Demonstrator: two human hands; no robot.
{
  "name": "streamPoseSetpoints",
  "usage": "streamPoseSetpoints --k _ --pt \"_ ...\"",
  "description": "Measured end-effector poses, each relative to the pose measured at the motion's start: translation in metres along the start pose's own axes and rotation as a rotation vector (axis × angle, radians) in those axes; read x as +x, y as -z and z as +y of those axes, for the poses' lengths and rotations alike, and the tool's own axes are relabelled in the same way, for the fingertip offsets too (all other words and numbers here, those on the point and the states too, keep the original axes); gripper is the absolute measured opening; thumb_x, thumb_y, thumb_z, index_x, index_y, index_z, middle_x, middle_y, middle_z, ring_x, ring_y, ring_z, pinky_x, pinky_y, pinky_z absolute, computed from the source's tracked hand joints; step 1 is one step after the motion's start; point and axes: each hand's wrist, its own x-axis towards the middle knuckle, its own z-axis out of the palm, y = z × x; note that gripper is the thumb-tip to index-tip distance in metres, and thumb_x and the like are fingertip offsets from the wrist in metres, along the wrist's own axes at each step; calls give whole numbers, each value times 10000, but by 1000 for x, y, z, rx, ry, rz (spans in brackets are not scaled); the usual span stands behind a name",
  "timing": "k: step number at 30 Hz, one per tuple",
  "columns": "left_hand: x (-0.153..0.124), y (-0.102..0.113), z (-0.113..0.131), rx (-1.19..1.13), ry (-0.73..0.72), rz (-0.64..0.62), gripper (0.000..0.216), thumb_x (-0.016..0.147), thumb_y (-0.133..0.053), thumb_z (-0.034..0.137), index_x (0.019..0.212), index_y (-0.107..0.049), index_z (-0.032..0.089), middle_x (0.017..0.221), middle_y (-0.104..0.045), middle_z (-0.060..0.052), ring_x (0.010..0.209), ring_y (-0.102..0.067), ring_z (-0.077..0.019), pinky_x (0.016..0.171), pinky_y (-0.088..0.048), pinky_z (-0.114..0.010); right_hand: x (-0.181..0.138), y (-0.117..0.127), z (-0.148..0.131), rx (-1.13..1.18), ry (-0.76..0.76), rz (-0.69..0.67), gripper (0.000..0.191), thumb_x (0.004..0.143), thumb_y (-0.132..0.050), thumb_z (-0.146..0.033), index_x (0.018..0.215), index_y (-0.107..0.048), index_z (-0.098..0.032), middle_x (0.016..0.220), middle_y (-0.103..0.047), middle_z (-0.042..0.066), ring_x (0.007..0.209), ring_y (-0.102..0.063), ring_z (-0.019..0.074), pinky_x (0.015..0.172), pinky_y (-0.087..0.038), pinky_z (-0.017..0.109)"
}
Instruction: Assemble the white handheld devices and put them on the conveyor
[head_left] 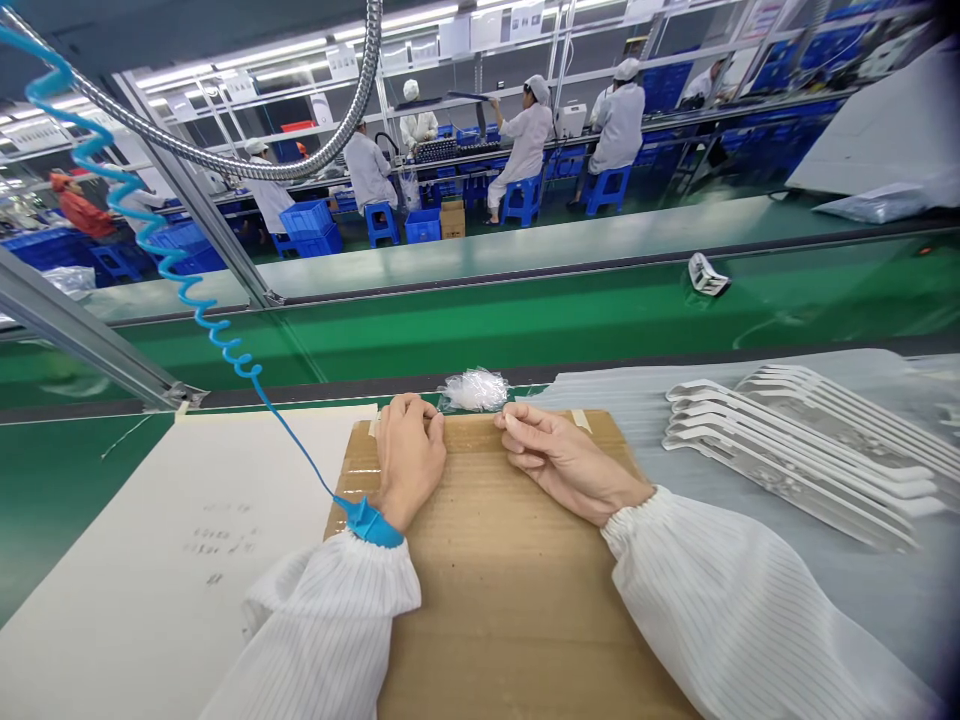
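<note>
While both hands rest on a cardboard sheet (487,590), a wad of clear plastic film (474,390) lies just beyond them, at one o'clock from the curled left hand (409,460) and eleven o'clock from the right hand (562,460), whose thumb and forefinger pinch together on something too thin to make out. Stacked white plastic frames (795,450) sit at three o'clock.

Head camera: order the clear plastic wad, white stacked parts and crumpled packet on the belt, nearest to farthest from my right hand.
Right hand:
1. Clear plastic wad, just left.
2. White stacked parts, right.
3. Crumpled packet, ahead on belt.
</note>
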Motion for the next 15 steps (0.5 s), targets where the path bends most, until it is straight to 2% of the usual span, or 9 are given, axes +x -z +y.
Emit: streamPoseSetpoints --k 3,5,15 --pt "0 0 0 0 -4 1 115 931 -537 190 845 -608 215 1147 -641 -100 1144 -584 -303 1006 -441 -493 0 0 1 15 3 23 300 651 -930 -225 851 -707 -216 880 -564 -23 744 -471 107 709 -395 288" --pt "0 0 0 -3 1 -3 117 930 -538 185 840 -607 214 1147 -642 -100 1142 -584 -302 1006 -442 -492 0 0 1 17 0 33 319 620 -930 -173 851 -716 -225 938 -586 -20 776 -497 111 767 -408 302" --pt "0 -1 0 -1 10 1 103 931 -547 180 858 -617 203 1165 -637 -100 1166 -576 -294 1014 -437 -480 0 -2 0 1 2 35 302 617 -922 -163 835 -723 -229 939 -583 -24 773 -517 110 787 -415 307"
